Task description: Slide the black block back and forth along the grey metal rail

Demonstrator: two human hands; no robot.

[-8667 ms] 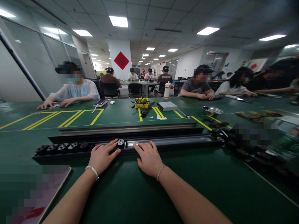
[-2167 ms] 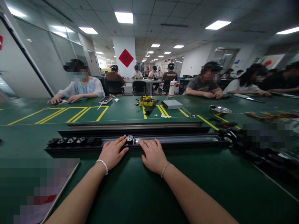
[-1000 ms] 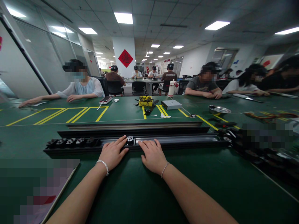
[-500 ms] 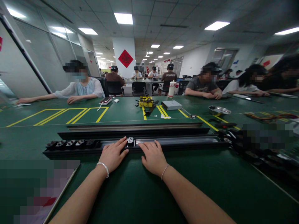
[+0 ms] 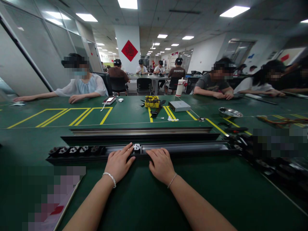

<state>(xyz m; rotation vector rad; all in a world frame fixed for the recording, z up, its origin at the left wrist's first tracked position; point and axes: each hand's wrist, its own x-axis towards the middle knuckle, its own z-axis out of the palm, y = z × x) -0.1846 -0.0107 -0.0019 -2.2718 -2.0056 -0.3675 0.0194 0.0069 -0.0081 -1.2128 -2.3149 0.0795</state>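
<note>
A long black rail lies across the green table in front of me. Several socket modules sit in its left end. One more module sits in the rail's middle. My left hand lies flat on the rail's near edge, fingers stretched out, fingertips just left of that module. My right hand lies flat just right of it, fingers spread on the rail. Neither hand holds anything.
Two more long rails lie behind the first. A pile of dark parts sits at the right. A metal bowl, a grey box and a yellow tool stand farther back. Other people sit across the table.
My hands stay flat on the rail beside the middle module. The camera has tilted slightly. The person at the far left has stretched an arm out to the left.
</note>
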